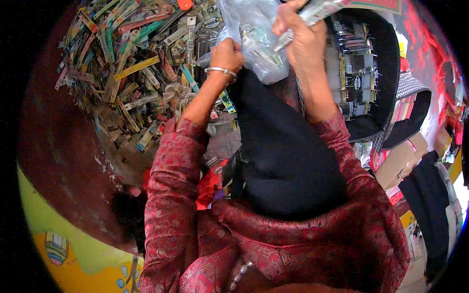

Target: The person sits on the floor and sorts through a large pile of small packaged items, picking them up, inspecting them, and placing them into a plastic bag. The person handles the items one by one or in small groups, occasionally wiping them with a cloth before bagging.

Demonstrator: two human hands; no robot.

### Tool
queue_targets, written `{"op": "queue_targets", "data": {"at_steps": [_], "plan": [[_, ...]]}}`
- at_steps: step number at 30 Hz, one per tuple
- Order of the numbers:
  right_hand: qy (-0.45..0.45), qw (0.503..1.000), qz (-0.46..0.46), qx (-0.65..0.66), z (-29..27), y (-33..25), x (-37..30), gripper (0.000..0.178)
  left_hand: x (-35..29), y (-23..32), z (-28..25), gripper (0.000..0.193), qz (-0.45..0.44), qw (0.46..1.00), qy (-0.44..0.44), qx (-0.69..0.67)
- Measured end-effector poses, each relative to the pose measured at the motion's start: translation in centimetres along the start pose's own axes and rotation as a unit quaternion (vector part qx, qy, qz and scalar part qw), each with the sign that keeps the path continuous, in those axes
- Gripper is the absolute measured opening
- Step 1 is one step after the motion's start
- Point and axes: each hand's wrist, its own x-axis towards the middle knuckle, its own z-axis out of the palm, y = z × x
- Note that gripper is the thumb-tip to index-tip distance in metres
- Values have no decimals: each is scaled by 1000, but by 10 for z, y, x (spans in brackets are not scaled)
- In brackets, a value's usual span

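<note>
My left hand, with a silver bangle at the wrist, is closed on the edge of a clear plastic bag. Several small printed packets show through the film of the bag. Just to the right, my right hand is raised and closed around a bundle of thin clear-and-white plastic packets. One end of the bundle pokes out below the fingers toward the bag, and the other runs off to the upper right. Motion blurs this bundle, so its exact contents cannot be made out.
A large heap of narrow, colourful plastic strips covers the left side, with a crumpled beige cloth at its edge. To the right stands a black container with rows of packets. Past it are a checked-edge box and a cardboard box.
</note>
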Motion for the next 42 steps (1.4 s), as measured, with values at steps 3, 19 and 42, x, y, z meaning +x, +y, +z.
{"op": "queue_targets", "data": {"at_steps": [3,19,42], "plan": [[9,983,-25,-182,4,30,-2,16,-6,-10,-11,10,65,989,-5,-132],[111,951,-53,-282,-49,77,-2,15,-40,15,-25,41,118,972,-65,194],[84,874,72,-473,-55,114,-43,30,-26,8,-26,63,117,984,-9,133]]}}
